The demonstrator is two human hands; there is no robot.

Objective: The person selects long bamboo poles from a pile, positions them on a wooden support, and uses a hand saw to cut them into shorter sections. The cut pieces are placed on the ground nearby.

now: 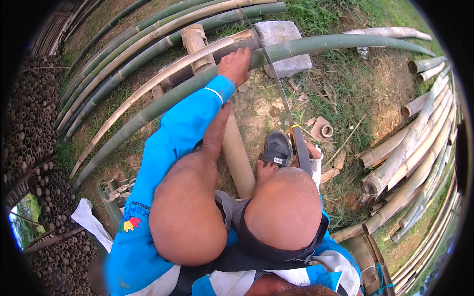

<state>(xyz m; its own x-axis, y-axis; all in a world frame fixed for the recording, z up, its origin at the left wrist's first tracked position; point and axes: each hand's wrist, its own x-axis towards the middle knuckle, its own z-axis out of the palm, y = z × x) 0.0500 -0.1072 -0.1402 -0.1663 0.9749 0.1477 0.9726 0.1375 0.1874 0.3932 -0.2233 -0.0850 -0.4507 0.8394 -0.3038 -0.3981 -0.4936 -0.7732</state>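
My left hand (236, 64) presses down on and grips a long green bamboo pole (335, 43) that lies across a grey stone block (289, 63) and a short bamboo stump (196, 43). My right hand (313, 154), mostly hidden behind my knee, is closed on the dark, yellow-edged handle of a hand saw (299, 146). The saw's thin blade (270, 66) runs up and away from me and crosses the green pole right beside my left hand. My sandalled foot (275, 150) stands on the ground next to a tan bamboo piece (238, 160).
Several long bamboo poles (148, 37) lie on the grass at the back left. More thick poles (419, 148) are piled on the right. A wall of stacked cut bamboo ends (34, 133) fills the left. A short offcut ring (326, 130) and a white cloth (89, 219) lie on the ground.
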